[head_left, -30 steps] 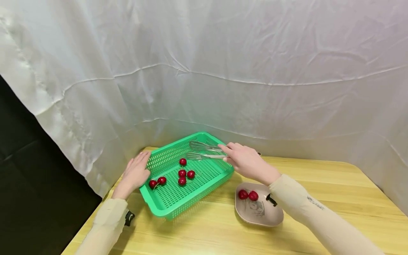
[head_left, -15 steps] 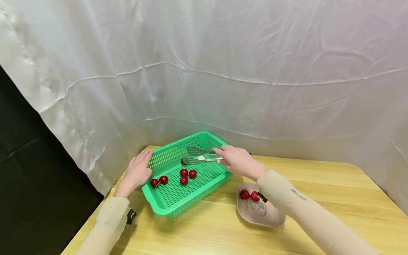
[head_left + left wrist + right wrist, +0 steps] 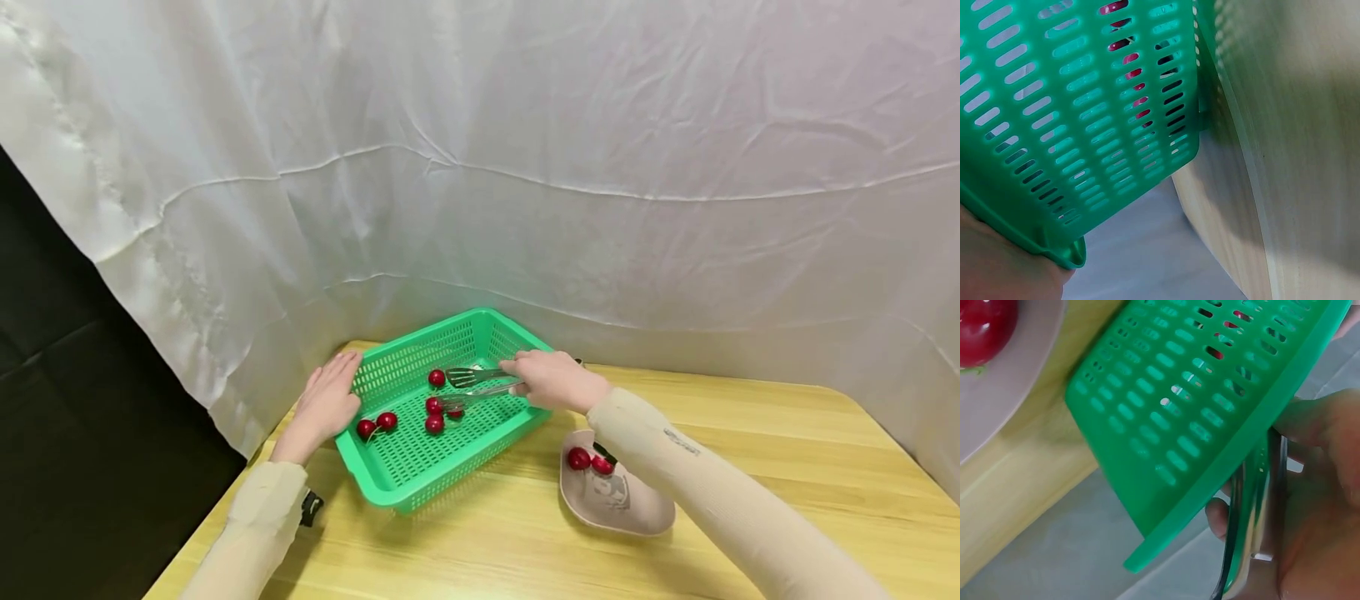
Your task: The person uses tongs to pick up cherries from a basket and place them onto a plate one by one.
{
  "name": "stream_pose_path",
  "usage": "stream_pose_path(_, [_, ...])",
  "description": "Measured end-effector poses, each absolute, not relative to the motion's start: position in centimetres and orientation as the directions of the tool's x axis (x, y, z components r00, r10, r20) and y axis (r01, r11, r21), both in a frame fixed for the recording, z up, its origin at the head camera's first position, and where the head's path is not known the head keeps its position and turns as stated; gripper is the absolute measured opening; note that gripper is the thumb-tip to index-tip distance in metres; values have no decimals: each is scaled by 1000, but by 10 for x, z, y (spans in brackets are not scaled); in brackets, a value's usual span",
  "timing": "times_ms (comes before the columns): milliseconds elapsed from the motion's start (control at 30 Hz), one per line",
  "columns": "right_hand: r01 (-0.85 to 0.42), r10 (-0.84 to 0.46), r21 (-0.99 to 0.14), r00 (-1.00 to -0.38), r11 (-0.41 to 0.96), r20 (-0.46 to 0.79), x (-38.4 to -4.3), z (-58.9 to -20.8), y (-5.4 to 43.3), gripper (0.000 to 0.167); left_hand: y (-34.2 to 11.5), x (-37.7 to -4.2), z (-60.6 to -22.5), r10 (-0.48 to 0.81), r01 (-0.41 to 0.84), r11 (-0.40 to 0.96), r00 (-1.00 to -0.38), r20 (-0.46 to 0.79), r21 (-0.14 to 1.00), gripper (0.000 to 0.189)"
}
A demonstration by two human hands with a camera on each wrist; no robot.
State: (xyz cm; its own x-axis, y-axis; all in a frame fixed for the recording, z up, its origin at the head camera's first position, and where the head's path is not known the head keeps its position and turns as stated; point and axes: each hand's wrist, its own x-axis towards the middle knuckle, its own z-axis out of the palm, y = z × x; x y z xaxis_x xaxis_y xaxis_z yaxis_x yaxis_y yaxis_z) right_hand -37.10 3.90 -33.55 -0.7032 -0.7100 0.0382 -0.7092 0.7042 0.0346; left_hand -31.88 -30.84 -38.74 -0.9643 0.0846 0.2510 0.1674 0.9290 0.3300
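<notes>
In the head view, my left hand (image 3: 321, 408) rests over the left rim of a green perforated basket (image 3: 367, 487), fingers fairly straight. My right hand (image 3: 553, 379) grips metal tongs (image 3: 468, 377) by the arms, reaching over the basket's right side. The tongs' slotted ends are spread apart. The nearer end lies over two cherries, partly covering them, and I cannot tell whether it touches them. Another cherry (image 3: 437, 378) sits just left of the farther end. Two joined cherries (image 3: 387, 421) lie near the left wall. The right wrist view shows the basket's wall (image 3: 1166, 406) beside the gripping fingers.
A pinkish dish (image 3: 622, 512) with a printed picture stands right of the basket, under my right forearm. Two cherries (image 3: 579, 458) lie in it. The wooden table (image 3: 780, 433) meets a pale curtain (image 3: 675, 267) behind. A black cloth (image 3: 67, 433) hangs at the left.
The tongs have come lower and nearer to me, from the far part of the basket to the middle cherries. My left hand has stayed on the rim.
</notes>
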Motion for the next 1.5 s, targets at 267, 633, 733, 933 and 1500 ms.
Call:
stream_pose_path(267, [-689,-688,25,-724,724,-42,-375,-337,28,47,-308,-318,-387,86,171,927,-963,254,333,72])
stream_pose_path(633, [-672,-668,-1,-737,741,-99,-380,-340,23,49,-308,-319,-385,86,170,930,-963,256,326,69])
stream_pose_path(733, [-669,-667,-12,-739,743,-96,-381,-340,22,48,-309,-320,-384,88,171,932,-962,257,320,69])
stream_pose_path(933, [-672,-672,-18,-738,740,-54,-382,-344,23,46,-308,-318,-386,80,165,930,-963,257,328,69])
stream_pose_path(1500, [-689,-688,-55,-725,723,44,-381,-348,30,42,-308,-317,-386,81,168,932,-960,267,320,65])
